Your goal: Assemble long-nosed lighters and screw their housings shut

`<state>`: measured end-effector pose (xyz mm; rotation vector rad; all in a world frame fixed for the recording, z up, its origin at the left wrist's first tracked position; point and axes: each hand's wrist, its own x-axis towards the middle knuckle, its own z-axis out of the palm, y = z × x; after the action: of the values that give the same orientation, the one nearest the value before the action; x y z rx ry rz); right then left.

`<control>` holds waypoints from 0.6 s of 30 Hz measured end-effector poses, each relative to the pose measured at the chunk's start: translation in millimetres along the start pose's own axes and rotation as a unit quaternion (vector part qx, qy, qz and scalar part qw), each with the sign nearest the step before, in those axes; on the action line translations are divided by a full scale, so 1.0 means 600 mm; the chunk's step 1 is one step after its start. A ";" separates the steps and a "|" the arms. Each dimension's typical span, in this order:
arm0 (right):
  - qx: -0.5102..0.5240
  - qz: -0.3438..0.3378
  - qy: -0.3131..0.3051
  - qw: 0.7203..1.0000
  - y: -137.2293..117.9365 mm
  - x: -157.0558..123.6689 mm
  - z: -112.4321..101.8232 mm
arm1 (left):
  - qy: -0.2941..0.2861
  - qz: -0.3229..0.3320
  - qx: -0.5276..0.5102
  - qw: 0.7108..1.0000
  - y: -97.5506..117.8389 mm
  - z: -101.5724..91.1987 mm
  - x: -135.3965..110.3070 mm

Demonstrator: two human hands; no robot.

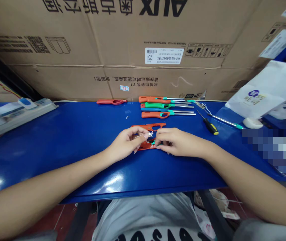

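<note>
My left hand (130,139) pinches a small silvery-white part (150,134) between thumb and fingers. Below it on the table lies an orange lighter shell half (146,146), with small green and whitish pieces inside. At the right end of that half, my right hand (171,142) has its fingers closed; what they grip there is hidden. The other orange shell half (161,126), with its trigger opening, rests just behind both hands and is partly covered by the left one.
Several long-nosed lighters (158,114) lie in a row farther back. A red lighter handle (111,101) is to their left. On the right are a yellow-black screwdriver (209,125), a metal tube (224,121) and a white bag (263,90). A large cardboard box (122,50) stands behind the blue table (57,144).
</note>
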<state>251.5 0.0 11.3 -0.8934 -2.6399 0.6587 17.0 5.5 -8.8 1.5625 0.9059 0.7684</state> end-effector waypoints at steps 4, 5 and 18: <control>0.129 0.104 0.013 0.986 -0.001 0.004 0.003 | 0.000 -0.004 0.001 1.000 -0.002 -0.001 0.001; 0.179 0.151 0.013 0.972 -0.001 0.005 0.004 | 0.002 -0.007 0.001 1.000 -0.003 -0.001 0.002; 0.360 0.247 0.023 0.900 -0.002 0.013 0.002 | 0.028 -0.072 -0.031 0.997 0.009 0.000 -0.004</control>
<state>244.4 3.6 11.4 -1.2811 -1.8443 1.5665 16.6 2.7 -3.4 1.4118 1.0152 0.7324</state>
